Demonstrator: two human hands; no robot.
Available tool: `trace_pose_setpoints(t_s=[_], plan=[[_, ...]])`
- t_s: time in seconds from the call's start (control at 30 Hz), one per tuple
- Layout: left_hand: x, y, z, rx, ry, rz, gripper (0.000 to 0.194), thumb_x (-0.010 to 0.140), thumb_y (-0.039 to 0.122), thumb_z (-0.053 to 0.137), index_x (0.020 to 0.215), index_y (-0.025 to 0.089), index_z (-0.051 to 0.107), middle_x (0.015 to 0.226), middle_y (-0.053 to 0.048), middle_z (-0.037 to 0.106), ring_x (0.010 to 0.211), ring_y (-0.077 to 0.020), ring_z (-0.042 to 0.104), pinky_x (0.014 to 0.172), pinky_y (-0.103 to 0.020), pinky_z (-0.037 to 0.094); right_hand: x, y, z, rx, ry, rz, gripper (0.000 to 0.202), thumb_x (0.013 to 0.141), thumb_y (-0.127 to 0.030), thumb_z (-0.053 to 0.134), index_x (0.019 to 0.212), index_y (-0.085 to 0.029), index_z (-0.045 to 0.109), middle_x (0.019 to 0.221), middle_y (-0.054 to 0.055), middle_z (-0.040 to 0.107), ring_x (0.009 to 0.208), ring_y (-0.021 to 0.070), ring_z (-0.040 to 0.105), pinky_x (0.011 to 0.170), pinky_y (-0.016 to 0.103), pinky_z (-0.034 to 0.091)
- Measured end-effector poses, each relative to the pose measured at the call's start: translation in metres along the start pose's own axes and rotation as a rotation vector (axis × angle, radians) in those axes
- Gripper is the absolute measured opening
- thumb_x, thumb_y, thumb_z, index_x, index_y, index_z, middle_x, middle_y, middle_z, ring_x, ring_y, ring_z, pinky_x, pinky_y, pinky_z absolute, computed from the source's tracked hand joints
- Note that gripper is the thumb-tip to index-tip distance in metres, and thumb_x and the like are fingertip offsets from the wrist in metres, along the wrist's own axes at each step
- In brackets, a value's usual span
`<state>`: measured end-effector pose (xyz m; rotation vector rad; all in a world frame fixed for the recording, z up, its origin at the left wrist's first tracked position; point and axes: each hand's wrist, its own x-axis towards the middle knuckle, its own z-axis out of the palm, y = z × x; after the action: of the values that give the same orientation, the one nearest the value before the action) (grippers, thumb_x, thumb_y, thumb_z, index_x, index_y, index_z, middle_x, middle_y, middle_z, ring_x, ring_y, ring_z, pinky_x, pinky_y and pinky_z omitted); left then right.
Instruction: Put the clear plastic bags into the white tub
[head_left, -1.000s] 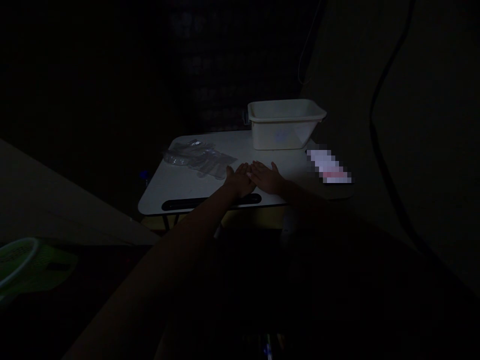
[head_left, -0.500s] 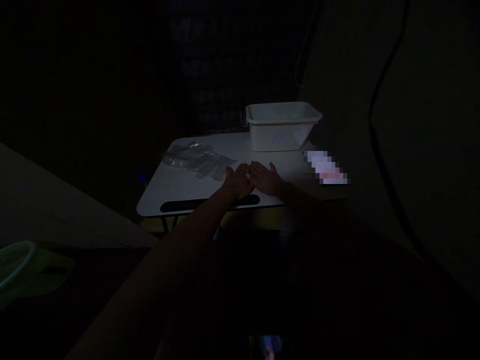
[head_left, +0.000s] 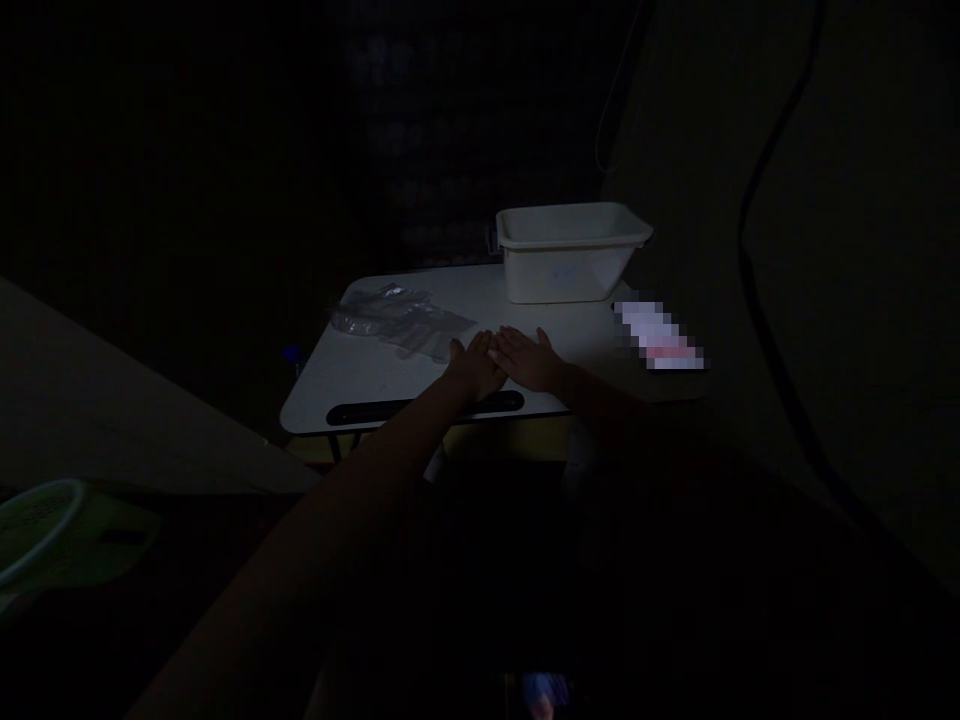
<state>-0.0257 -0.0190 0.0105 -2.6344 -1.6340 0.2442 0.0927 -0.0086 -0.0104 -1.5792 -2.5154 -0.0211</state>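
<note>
Two hands (head_left: 474,372) (head_left: 532,364), one table (head_left: 360,375), one tub (head_left: 559,275) and perhaps one bag (head_left: 409,318) show.

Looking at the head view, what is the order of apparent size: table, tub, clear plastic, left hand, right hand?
1. Table
2. Tub
3. Clear plastic
4. Left hand and right hand: too alike to rank.

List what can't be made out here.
Head view, all:
- Tabletop directly under the left hand and right hand: covered by the hands.
- Floor of the white tub: hidden by its front wall.
- Details of the flat item at the table's right: lost to pixelation.
- Rest of the green basket: cut off by the left edge.
- Identity of the lit patch: cut off by the bottom edge, blurred.
</note>
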Motion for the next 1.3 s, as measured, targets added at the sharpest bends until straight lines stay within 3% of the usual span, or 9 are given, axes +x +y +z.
trace_pose_setpoints(t_s=[0.3,0.67,0.87,1.0,1.3], plan=[[0.001,0.002,0.000,-0.005,0.074,0.026,0.059,0.082,0.038,0.013,0.131,0.007,0.012,0.138,-0.014,0.014,0.126,-0.0223,0.010,0.096,-0.052,0.010,-0.005,0.004,-0.003,-0.039,0.081,-0.002,0.052,0.086,-0.038,0.014,0.125,-0.010,0.033,0.133,0.013,0.030,0.123,0.0207,0.024,0.096,0.053,0.015],[0.004,0.007,-0.001,-0.024,0.018,0.046,0.058,0.081,0.035,0.012,0.131,0.007,0.012,0.138,-0.014,0.013,0.126,-0.0222,0.010,0.094,-0.055,0.013,-0.010,0.004,-0.005,-0.040,-0.005,0.036,0.050,0.086,-0.037,0.012,0.125,-0.012,0.033,0.134,0.012,0.029,0.123,0.0213,0.023,0.094,0.055,0.018],[0.004,0.005,0.001,-0.014,0.024,0.033,0.058,0.081,0.037,0.013,0.132,0.008,0.012,0.138,-0.013,0.014,0.126,-0.0228,0.009,0.095,-0.054,0.012,-0.010,0.005,-0.003,-0.066,0.049,0.011,0.051,0.085,-0.037,0.014,0.124,-0.011,0.035,0.132,0.013,0.032,0.122,0.0228,0.026,0.094,0.055,0.019],[0.003,0.006,-0.002,-0.014,0.093,0.049,0.059,0.081,0.039,0.014,0.132,0.008,0.012,0.138,-0.013,0.015,0.126,-0.0230,0.010,0.096,-0.053,0.009,-0.011,0.006,-0.006,-0.087,0.101,0.022,0.051,0.086,-0.038,0.012,0.124,-0.012,0.035,0.133,0.013,0.031,0.123,0.0196,0.024,0.096,0.052,0.017],[0.007,0.011,0.003,-0.029,0.065,0.076,0.057,0.082,0.037,0.012,0.132,0.010,0.013,0.138,-0.013,0.015,0.126,-0.0236,0.011,0.094,-0.053,0.014,-0.018,0.008,-0.011,-0.089,0.004,0.046,0.049,0.086,-0.036,0.014,0.124,-0.012,0.035,0.133,0.012,0.030,0.123,0.0195,0.023,0.095,0.050,0.021]])
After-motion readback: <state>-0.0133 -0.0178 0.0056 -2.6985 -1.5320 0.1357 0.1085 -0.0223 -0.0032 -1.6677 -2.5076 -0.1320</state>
